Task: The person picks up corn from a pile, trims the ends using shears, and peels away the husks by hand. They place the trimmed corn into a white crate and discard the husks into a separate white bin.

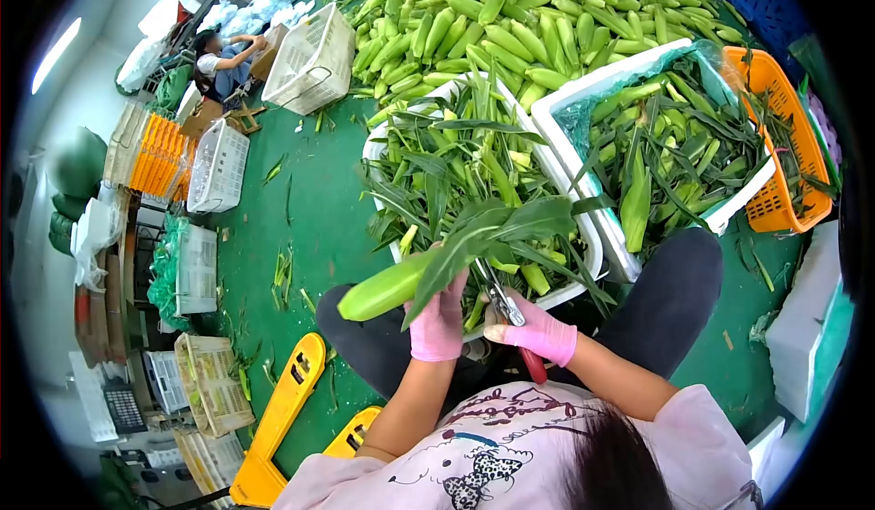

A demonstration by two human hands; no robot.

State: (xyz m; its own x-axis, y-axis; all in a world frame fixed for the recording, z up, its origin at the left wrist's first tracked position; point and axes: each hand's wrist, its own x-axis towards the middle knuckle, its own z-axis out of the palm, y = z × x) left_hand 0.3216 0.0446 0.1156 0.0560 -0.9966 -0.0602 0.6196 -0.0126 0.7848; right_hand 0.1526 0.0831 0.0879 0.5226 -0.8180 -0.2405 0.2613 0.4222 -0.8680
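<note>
Pink gloves cover both hands. My left hand (440,319) is closed around a green corn ear (381,289), whose long leaves (533,219) stretch to the right over the bin. In my right hand (540,329) is a pair of pruning shears (499,293) with a red handle, held beside the ear's leafy end. The blades point up toward the leaves and are partly covered by them. Just beyond both hands stands a white bin (592,236) full of cut leaves and stalks.
A foam box (553,132) of leaves and ears stands right of the bin, beside an orange basket (796,168). Behind lies a large corn pile (510,27). A yellow pallet jack (283,414) and crates (217,165) are at left. A person (223,63) sits far back left.
</note>
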